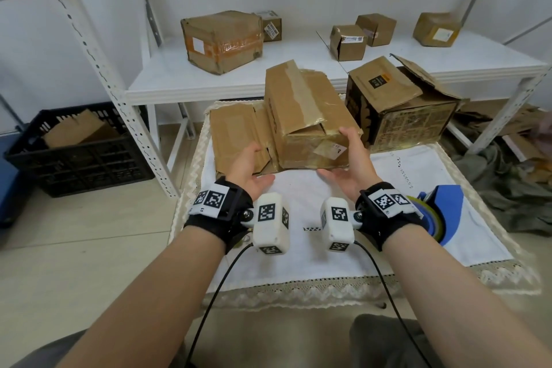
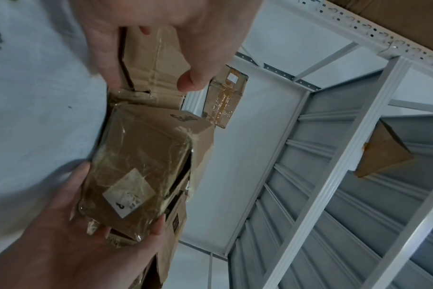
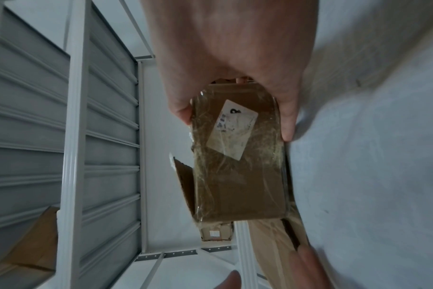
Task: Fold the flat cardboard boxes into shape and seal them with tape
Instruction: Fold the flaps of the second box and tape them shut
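Head view: cardboard box (image 1: 307, 125) half-formed, worn, old tape, white label on near end; sits far-centre on white cloth (image 1: 358, 218).
Right hand (image 1: 349, 158): fingers and thumb clasp box's right near end.
Left hand (image 1: 249, 169): holds its splayed left flap.
Room: bare cloth in front.
Obstacles: printed box (image 1: 397, 104) just right; tape dispenser (image 1: 439, 212) by right wrist; shelf (image 1: 239, 81) behind.
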Motion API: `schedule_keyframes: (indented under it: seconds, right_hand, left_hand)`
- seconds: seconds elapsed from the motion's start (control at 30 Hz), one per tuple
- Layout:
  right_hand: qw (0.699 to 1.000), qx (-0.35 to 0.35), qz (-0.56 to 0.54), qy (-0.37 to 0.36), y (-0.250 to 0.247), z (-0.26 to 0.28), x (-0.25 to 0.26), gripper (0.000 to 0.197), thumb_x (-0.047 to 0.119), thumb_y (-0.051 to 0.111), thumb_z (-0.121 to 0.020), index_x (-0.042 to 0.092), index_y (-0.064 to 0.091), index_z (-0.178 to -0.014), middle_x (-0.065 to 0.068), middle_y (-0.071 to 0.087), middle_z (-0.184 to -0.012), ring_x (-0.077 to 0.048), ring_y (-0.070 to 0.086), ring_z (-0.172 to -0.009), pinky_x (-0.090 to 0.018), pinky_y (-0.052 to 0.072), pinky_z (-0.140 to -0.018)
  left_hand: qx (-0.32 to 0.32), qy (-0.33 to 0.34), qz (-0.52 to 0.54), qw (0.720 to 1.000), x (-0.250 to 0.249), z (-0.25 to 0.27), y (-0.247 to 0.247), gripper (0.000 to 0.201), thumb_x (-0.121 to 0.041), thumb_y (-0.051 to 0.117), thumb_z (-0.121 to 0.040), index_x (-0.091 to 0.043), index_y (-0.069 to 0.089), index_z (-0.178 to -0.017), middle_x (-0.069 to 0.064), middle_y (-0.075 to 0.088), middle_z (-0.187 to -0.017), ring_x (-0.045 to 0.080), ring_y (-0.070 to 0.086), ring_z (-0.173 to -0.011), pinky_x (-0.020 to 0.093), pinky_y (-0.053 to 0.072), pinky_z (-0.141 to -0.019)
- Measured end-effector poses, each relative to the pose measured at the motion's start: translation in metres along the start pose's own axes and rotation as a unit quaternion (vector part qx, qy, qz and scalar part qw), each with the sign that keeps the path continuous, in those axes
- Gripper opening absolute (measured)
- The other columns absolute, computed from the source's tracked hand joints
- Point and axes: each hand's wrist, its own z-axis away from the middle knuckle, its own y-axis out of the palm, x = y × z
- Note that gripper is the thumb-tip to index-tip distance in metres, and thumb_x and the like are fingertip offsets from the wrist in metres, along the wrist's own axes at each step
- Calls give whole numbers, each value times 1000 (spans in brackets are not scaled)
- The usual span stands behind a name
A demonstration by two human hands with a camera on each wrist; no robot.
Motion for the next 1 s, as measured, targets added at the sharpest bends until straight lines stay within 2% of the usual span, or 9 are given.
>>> schedule_keyframes:
  seconds: [0.17, 0.27, 0.4, 0.53, 0.6, 0.67, 0.7, 0.83, 1.0]
  right_hand:
    - [1000, 8, 5, 4, -2, 1, -1, 67, 48, 75, -78, 22, 50, -135, -11, 58, -119, -29, 62, -94, -54, 54, -97]
    - [1000, 6, -16, 20, -4, 1, 1, 50, 46, 72, -84, 22, 56, -125, -10, 60, -110, -31, 61, -99, -53, 54, -98]
    - [999, 0, -32, 34, -4, 4, 4, 53, 48, 73, -80, 23, 58, -124, -12, 61, -120, -33, 59, -113, -52, 56, -95]
    - [998, 7, -50, 33, -6, 4, 4, 55, 48, 71, -83, 20, 58, -128, -12, 64, -118, -31, 62, -108, -50, 57, -94]
    - [996, 14, -75, 40, -8, 3, 6, 58, 48, 70, -83, 17, 59, -131, -12, 64, -119, -29, 63, -108, -49, 54, -99]
    - [994, 18, -93, 50, -11, 2, 7, 62, 49, 71, -82, 14, 61, -132, -12, 63, -118, -28, 64, -109, -48, 53, -102]
    - [994, 19, -99, 52, -12, 2, 7, 64, 49, 72, -80, 13, 62, -131, -11, 64, -117, -27, 64, -109, -48, 53, -102]
    - [991, 18, -121, 59, -13, 3, 6, 70, 51, 77, -71, 16, 61, -130, -12, 65, -125, -29, 65, -112, -49, 51, -105]
    - [989, 28, -141, 38, -12, 10, 9, 58, 52, 71, -81, 18, 61, -127, -11, 65, -117, -29, 64, -109, -49, 52, -104]
  left_hand:
    - [-21, 5, 56, 998, 5, -4, 1, 48, -16, 59, -99, -9, 41, -144, 24, 43, -142, 32, 59, -122, 36, 53, -98]
    - [-43, 19, 79, 996, 9, -9, -3, 38, -11, 63, -96, -10, 49, -131, 18, 51, -122, 26, 63, -112, 33, 56, -91]
    - [-50, 32, 115, 992, 13, -19, -3, 23, -18, 64, -96, -10, 56, -116, 10, 57, -110, 18, 65, -101, 26, 57, -82]
    - [-92, 51, 117, 987, 16, -32, 3, 14, -20, 70, -92, -11, 60, -90, 2, 57, -87, 8, 54, -69, 16, 49, -55]
    - [-96, 82, 129, 984, 18, -40, 9, 15, -15, 72, -89, -7, 65, -100, 5, 63, -95, 13, 62, -85, 21, 57, -73]
    - [-54, 100, 145, 983, 20, -44, 17, 38, -11, 74, -88, -6, 60, -124, 10, 62, -115, 22, 61, -110, 36, 57, -96]
    - [-35, 99, 162, 981, 20, -46, 20, 47, -12, 76, -87, -8, 57, -130, 11, 62, -122, 25, 60, -115, 40, 56, -100]
    - [4, 65, 164, 984, 18, -58, 29, 48, -13, 79, -85, -5, 61, -129, 12, 66, -130, 27, 63, -119, 38, 53, -104]
    - [18, 56, 165, 985, 18, -61, 38, 41, 1, 66, -92, -1, 56, -131, 17, 64, -130, 32, 64, -118, 45, 55, -98]
